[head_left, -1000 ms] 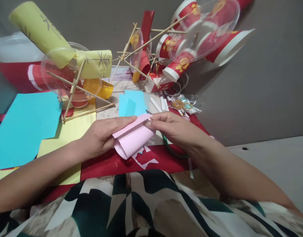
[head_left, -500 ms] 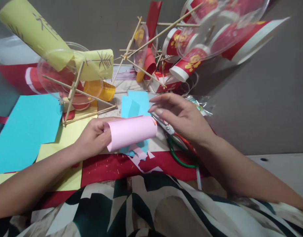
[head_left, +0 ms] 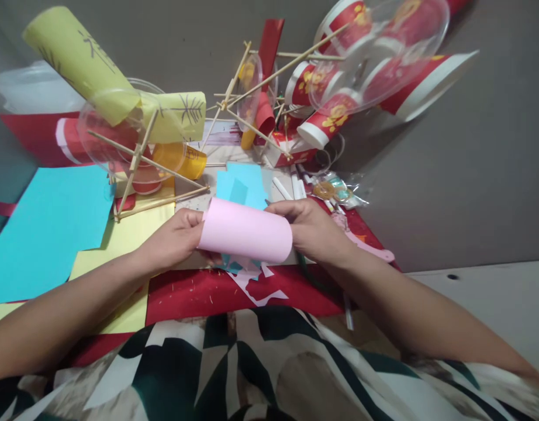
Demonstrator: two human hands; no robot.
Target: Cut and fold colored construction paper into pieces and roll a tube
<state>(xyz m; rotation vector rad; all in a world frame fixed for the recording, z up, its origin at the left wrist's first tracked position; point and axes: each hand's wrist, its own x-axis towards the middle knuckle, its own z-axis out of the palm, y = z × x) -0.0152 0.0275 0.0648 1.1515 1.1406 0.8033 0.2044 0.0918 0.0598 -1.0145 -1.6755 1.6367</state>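
As the left hand (head_left: 179, 240) and right hand (head_left: 315, 231) hold the pink tube (head_left: 246, 231) by its opposite ends, across the small blue sheets (head_left: 243, 181) with scraps (head_left: 269, 300) nearer, it's a light, even pinch that should keep it round and uncreased.

Pink roll (head_left: 246, 231): smooth, matt paper from where I stand
Blue sheet (head_left: 54, 225): paper, matt too
Sticks (head_left: 138, 155): pale bare wood
Disc (head_left: 118, 131): clear plastic, shiny
Small bag (head_left: 352, 196): crinkled, glossy plastic
Garment (head_left: 247, 345): patterned cloth
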